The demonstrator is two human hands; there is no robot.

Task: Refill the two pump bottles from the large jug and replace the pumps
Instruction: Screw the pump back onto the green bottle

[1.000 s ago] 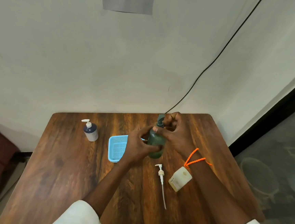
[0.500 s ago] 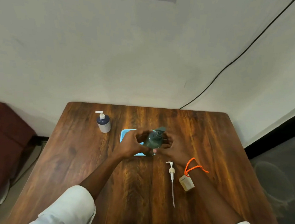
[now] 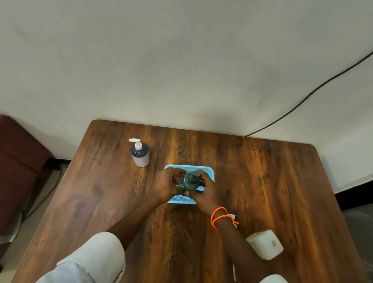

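Fingers (image 3: 179, 176) of the left hand (image 3: 166, 184) curled round the dark green bottle (image 3: 190, 182) from its left, and the right hand (image 3: 208, 194) wrapped it from the other side, so both hands gripped the same bottle. It stood upright over the blue mesh tray (image 3: 182, 199), though whether it touched the tray I could not tell. Its grey pump head (image 3: 195, 173) showed on top between the hands, which hid most of the bottle's sides and much of the tray. An orange cord bracelet (image 3: 220, 217) circled the right wrist. Just past that forearm lay a pale translucent jug (image 3: 265, 244) on its side on the table (image 3: 279, 183), and a white pump tube (image 3: 234, 272) peeked from under the arm. Well apart at the far left stood 1 navy-and-white pump bottle (image 3: 140, 153), upright, pump on. A black cable (image 3: 321, 85) ran down the wall.
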